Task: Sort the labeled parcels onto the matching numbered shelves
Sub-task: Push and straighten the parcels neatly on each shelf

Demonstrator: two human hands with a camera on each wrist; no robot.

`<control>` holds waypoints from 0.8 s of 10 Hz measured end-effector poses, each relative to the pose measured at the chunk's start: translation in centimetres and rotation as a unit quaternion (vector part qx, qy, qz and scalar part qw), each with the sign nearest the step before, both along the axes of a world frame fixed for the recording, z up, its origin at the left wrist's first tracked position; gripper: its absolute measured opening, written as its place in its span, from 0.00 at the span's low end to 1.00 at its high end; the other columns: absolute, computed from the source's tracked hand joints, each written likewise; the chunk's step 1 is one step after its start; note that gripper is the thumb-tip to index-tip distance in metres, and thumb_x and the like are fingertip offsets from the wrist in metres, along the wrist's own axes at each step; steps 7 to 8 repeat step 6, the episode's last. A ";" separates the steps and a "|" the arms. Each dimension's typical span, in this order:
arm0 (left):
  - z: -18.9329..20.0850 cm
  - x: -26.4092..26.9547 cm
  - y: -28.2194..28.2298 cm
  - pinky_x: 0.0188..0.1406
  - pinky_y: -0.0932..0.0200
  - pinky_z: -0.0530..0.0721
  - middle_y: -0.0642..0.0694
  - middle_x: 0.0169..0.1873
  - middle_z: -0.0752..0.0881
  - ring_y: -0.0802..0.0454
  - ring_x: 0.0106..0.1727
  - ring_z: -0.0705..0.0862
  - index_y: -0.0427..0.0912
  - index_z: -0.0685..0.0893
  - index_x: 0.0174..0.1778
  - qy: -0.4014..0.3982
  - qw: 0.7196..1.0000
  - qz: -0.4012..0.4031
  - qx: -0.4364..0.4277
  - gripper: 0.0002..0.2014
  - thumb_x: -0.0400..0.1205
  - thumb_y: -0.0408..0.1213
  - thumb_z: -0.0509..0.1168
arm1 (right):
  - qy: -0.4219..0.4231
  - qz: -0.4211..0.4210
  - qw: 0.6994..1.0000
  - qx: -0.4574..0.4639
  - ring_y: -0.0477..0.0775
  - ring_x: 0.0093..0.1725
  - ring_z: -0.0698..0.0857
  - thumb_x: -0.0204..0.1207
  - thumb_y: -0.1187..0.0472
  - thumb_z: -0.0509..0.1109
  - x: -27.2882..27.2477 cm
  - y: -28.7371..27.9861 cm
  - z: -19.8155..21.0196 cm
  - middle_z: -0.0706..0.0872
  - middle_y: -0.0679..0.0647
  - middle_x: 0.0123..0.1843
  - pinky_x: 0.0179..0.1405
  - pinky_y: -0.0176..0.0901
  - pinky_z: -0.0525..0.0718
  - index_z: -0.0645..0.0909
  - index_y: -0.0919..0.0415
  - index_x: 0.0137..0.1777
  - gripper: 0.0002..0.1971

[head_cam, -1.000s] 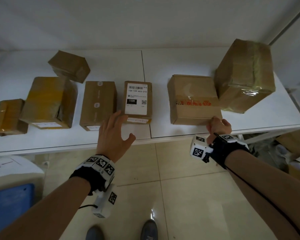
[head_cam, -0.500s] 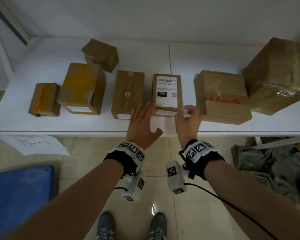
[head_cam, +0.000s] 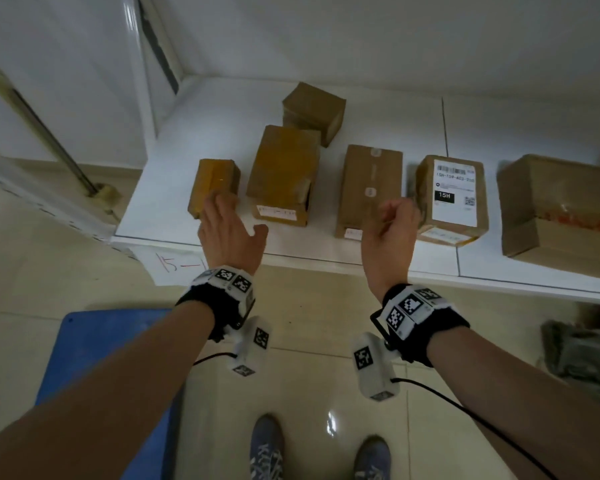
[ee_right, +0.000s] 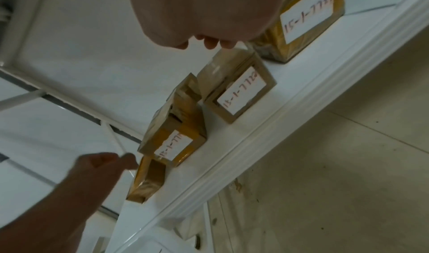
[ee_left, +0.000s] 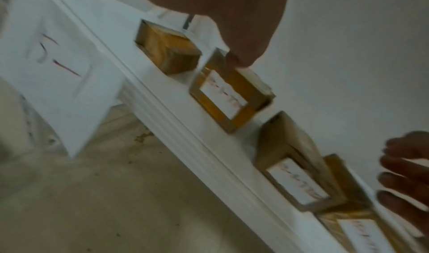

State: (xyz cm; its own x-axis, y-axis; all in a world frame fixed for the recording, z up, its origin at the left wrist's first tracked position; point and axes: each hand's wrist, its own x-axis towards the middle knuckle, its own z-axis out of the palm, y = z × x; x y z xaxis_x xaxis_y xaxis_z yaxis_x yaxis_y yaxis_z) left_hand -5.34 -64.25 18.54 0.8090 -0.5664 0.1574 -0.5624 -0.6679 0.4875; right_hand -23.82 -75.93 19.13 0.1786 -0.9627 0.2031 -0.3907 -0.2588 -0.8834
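Several cardboard parcels lie in a row on the white shelf (head_cam: pixel 167 202). My left hand (head_cam: pixel 222 211) reaches with straight fingers over the near end of the small tape-wrapped parcel (head_cam: pixel 215 178) at the far left; whether it touches I cannot tell. Beside it stands a yellow-taped parcel (head_cam: pixel 281 171) with a handwritten label. My right hand (head_cam: pixel 395 213) hovers with loosely curled fingers, holding nothing, in front of the plain brown box (head_cam: pixel 371 174). Right of that lies a parcel with a printed 15H label (head_cam: pixel 452 192). The right wrist view shows handwritten labels on the box fronts (ee_right: pixel 241 93).
A small box (head_cam: pixel 314 110) sits behind the row and a larger box (head_cam: pixel 561 216) at the right. A handwritten paper sign (head_cam: pixel 174 268) hangs from the shelf's front edge. A blue board (head_cam: pixel 101 358) lies on the tiled floor at the left, near my shoes (head_cam: pixel 265 448).
Both hands have moved left along the shelf. The left went from near the 15H parcel to the small leftmost parcel. The right went to the plain box and its fingers curled.
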 end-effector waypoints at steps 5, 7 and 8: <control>-1.2 6.4 1.9 0.86 0.39 0.50 0.47 0.88 0.46 0.40 0.88 0.49 0.48 0.56 0.87 0.117 0.975 -0.081 0.171 0.44 0.79 0.50 0.72 | 0.054 -0.018 0.990 0.130 0.51 0.38 0.79 0.79 0.70 0.64 0.0 3.7 -2.1 0.84 0.59 0.50 0.41 0.40 0.77 0.74 0.54 0.53 0.10; 0.8 4.2 4.3 0.83 0.40 0.62 0.42 0.85 0.61 0.39 0.84 0.62 0.43 0.67 0.81 0.122 0.987 -0.067 0.085 0.37 0.77 0.45 0.73 | 0.060 -0.030 0.977 0.200 0.50 0.36 0.80 0.80 0.69 0.64 -1.6 4.9 -0.1 0.83 0.52 0.41 0.42 0.43 0.78 0.77 0.57 0.52 0.07; 0.8 4.2 4.3 0.83 0.40 0.62 0.42 0.85 0.61 0.39 0.84 0.62 0.43 0.67 0.81 0.122 0.987 -0.067 0.085 0.37 0.77 0.45 0.73 | 0.060 -0.030 0.977 0.200 0.50 0.36 0.80 0.80 0.69 0.64 -1.6 4.9 -0.1 0.83 0.52 0.41 0.42 0.43 0.78 0.77 0.57 0.52 0.07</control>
